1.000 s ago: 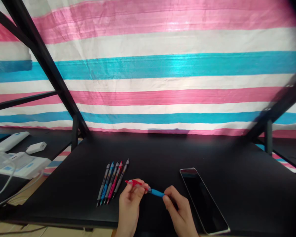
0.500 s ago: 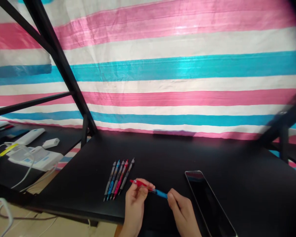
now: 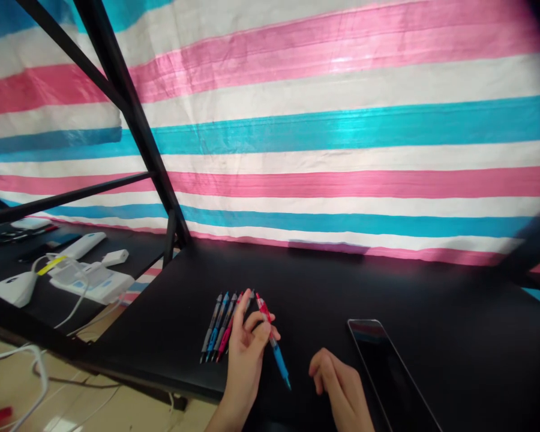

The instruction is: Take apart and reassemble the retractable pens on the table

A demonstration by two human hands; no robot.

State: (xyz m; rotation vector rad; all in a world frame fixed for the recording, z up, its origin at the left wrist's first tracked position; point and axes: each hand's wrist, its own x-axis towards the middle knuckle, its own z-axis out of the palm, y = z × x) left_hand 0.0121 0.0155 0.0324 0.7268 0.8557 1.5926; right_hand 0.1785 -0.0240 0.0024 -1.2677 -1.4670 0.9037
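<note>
My left hand holds a pen with a red upper part and a blue lower part between thumb and fingers, its blue tip pointing down toward me. Just left of that hand, several pens in grey, blue and pink lie side by side on the black table; the hand partly covers the rightmost ones. To the right, my right hand is apart from the pen, its fingers curled together with nothing seen in them.
A black phone lies right of my right hand. On another black table at the left are a white power strip, chargers and cables. Black metal bars rise before a striped sheet.
My right hand has let go of the pen's blue end and lies apart from it. In my left hand the pen has turned steeper. The view has shifted slightly left.
</note>
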